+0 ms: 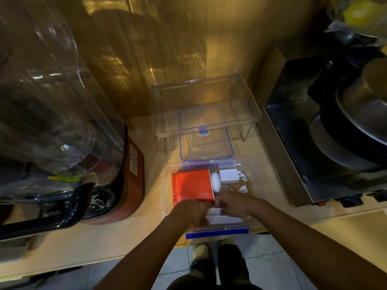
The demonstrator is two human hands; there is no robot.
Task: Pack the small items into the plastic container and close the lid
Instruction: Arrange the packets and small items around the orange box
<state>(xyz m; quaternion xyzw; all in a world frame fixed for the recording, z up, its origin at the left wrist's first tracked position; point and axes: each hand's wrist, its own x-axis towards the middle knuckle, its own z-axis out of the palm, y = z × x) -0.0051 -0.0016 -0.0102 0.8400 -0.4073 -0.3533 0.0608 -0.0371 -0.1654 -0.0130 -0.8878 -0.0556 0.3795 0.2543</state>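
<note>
A clear plastic container [167, 197] with blue clips sits at the counter's front edge. Inside lie a red flat packet [190, 183], a white oval item [216, 181], a white charger block [229, 175] and some small brown pieces [238, 186]. Its clear lid [206, 141] with blue trim lies just behind it. My left hand [189, 212] and my right hand [235, 204] are both down in the container's near half, fingers closed on a white flat item [222, 216] between them.
A clear acrylic box on wire legs [209, 109] stands behind the lid. A red appliance with dials [125, 185] and large clear covers [52, 101] crowd the left. A steel unit holding pans [335, 143] is on the right. The counter edge drops to tiled floor.
</note>
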